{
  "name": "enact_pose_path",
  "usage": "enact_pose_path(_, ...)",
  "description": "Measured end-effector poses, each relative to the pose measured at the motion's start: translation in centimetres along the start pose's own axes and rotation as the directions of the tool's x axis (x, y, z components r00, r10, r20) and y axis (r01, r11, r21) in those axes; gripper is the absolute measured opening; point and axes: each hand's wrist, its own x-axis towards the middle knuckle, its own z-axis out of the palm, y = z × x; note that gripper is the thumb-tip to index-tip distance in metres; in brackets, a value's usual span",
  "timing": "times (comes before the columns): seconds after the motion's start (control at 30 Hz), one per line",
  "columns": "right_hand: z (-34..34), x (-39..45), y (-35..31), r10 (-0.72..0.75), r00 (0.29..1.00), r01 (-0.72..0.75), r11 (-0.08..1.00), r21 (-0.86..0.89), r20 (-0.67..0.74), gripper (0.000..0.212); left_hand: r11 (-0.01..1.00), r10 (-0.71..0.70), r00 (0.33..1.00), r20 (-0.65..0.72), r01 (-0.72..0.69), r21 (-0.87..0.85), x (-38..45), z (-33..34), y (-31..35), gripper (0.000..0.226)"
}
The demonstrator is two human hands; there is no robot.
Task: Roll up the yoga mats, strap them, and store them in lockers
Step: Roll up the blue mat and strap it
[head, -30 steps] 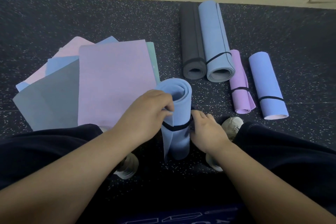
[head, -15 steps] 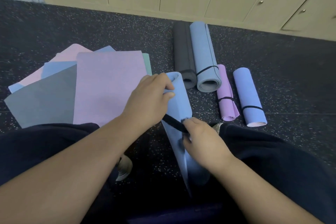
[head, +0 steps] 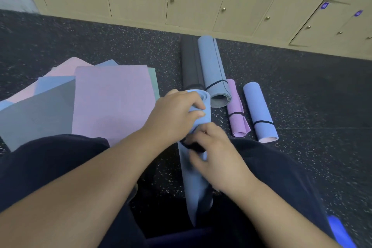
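Left hand (head: 177,110) wraps the top end of the rolled blue mat (head: 196,179), fingers curled over the roll's open end, thumb side hidden. Right hand (head: 215,155) sits lower on the roll, fingers curled at the black strap (head: 191,146), apparently pinching it; motion blur hides the exact finger contact.

Mat stands tilted between the knees, top end toward 12 o'clock, bottom flap hanging loose toward 6.

Handling, my read: thin foam, light, soft, springy. It unrolls if the top grip relaxes. Surface looks grippy, so the strap drags rather than slides. Best hold is around the roll body just beside the strap, not on the loose flap.

At 1 to 2 o'clock on the floor: 4 rolled, strapped mats, namely black mat (head: 190,62), grey-blue mat (head: 213,70), purple mat (head: 237,110), periwinkle mat (head: 259,110). At 9 to 10 o'clock: flat mats (head: 110,98), fanned stack. At 12: lockers (head: 197,0), doors closed, numbers 48, 47, 46 readable.
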Motion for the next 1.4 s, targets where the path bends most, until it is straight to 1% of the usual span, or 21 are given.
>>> enact_pose_path(0.03,-0.2,0.3,0.3,0.045,0.996,-0.042,0.998,0.039,-0.082,0.015,0.999,-0.031,0.999,0.012,0.031,-0.029,0.1,-0.2,-0.2,0.007)
enact_pose_path(0.07,-0.3,0.6,1.0,0.097,0.985,-0.088,0.994,0.066,-0.146,0.015,0.997,-0.053,0.998,0.027,0.054,-0.047,0.0,-0.4,-0.3,0.007)
enact_pose_path(0.1,-0.4,1.0,1.6,0.173,0.974,-0.159,0.982,0.101,-0.148,0.028,0.996,-0.065,0.997,0.042,0.067,-0.055,0.0,-0.5,-0.4,0.01)
enact_pose_path(0.17,-0.7,1.9,2.3,0.313,0.95,-0.297,0.922,0.247,-0.023,0.056,0.996,-0.053,0.997,0.058,0.056,-0.062,0.0,-0.6,-0.5,0.015)
enact_pose_path(0.2,-0.7,2.5,2.7,0.336,0.941,-0.328,0.884,0.334,0.035,0.064,0.997,-0.029,0.998,0.06,0.033,-0.064,0.0,-0.7,-0.4,0.016)
enact_pose_path(0.3,-0.7,3.9,2.9,0.254,0.963,-0.265,0.837,0.479,0.088,0.071,0.996,0.044,0.996,0.08,-0.038,-0.076,-0.1,-0.7,-0.5,0.03)
enact_pose_path(0.37,-0.6,4.7,3.1,0.197,0.978,-0.202,0.843,0.498,0.064,0.07,0.988,0.103,0.992,0.07,-0.094,-0.12,-0.1,-0.6,-0.6,0.022)
enact_pose_path(0.4,-0.6,5.0,3.2,0.188,0.981,-0.186,0.843,0.505,0.047,0.068,0.979,0.129,0.991,0.031,-0.122,-0.165,0.0,-0.7,-0.8,0.011)
enact_pose_path(0.43,-0.6,5.3,3.4,0.188,0.982,-0.177,0.846,0.503,0.031,0.068,0.965,0.15,0.988,-0.023,-0.151,-0.213,0.2,-0.8,-1.2,0.007)
enact_pose_path(0.47,-0.6,5.5,3.5,0.19,0.982,-0.166,0.842,0.513,0.006,0.071,0.953,0.154,0.985,-0.073,-0.168,-0.252,0.3,-1.1,-1.6,0.014)
enact_pose_path(0.5,-0.6,5.6,3.6,0.205,0.979,-0.17,0.841,0.513,-0.012,0.075,0.95,0.135,0.986,-0.098,-0.157,-0.27,0.5,-1.3,-2.0,0.019)
enact_pose_path(0.57,-0.9,5.8,3.8,0.222,0.974,-0.167,0.837,0.521,-0.044,0.083,0.972,0.031,0.997,-0.077,-0.048,-0.229,0.8,-1.5,-3.0,0.024)
enact_pose_path(0.67,-1.7,5.9,4.1,0.215,0.975,-0.151,0.839,0.522,-0.063,0.081,0.965,-0.172,0.977,0.125,0.193,-0.177,0.6,-1.2,-4.0,0.026)
enact_pose_path(0.7,-2.0,5.9,4.2,0.203,0.977,-0.142,0.844,0.517,-0.064,0.078,0.964,-0.184,0.966,0.183,0.214,-0.16,0.4,-0.9,-4.2,0.027)
enact_pose_path(0.77,-2.4,5.8,4.3,0.189,0.98,-0.131,0.849,0.512,-0.063,0.075,0.967,-0.175,0.958,0.227,0.211,-0.146,0.3,-0.5,-4.4,0.027)
enact_pose_path(0.83,-2.6,5.6,4.7,0.192,0.98,-0.136,0.84,0.526,-0.053,0.079,0.951,-0.178,0.962,0.209,0.223,-0.216,0.4,-0.3,-4.6,0.022)
enact_pose_path(0.97,-3.1,5.2,5.5,0.184,0.983,-0.144,0.814,0.562,-0.016,0.086,0.856,-0.252,0.957,0.147,0.291,-0.428,1.2,0.1,-4.7,0.028)
enact_pose_path(1.1,-3.1,4.6,6.0,0.191,0.98,-0.187,0.815,0.548,0.05,0.085,0.805,-0.314,0.94,0.131,0.337,-0.488,1.7,0.6,-5.2,0.023)
enact_pose_path(1.2,-3.1,4.4,5.9,0.189,0.98,-0.191,0.804,0.562,0.063,0.081,0.849,-0.313,0.945,0.09,0.321,-0.42,1.8,0.6,-5.2,0.023)
enact_pose_path(1.3,-3.4,4.4,5.8,0.182,0.983,-0.167,0.815,0.555,0.028,0.081,0.919,-0.354,0.934,0.045,0.357,-0.17,1.8,0.2,-5.6,0.027)
enact_pose_path(1.4,-3.6,4.3,5.5,0.178,0.984,-0.15,0.81,0.567,0.005,0.078,0.902,-0.431,0.902,0.004,0.431,-0.003,1.6,0.3,-6.6,0.029)
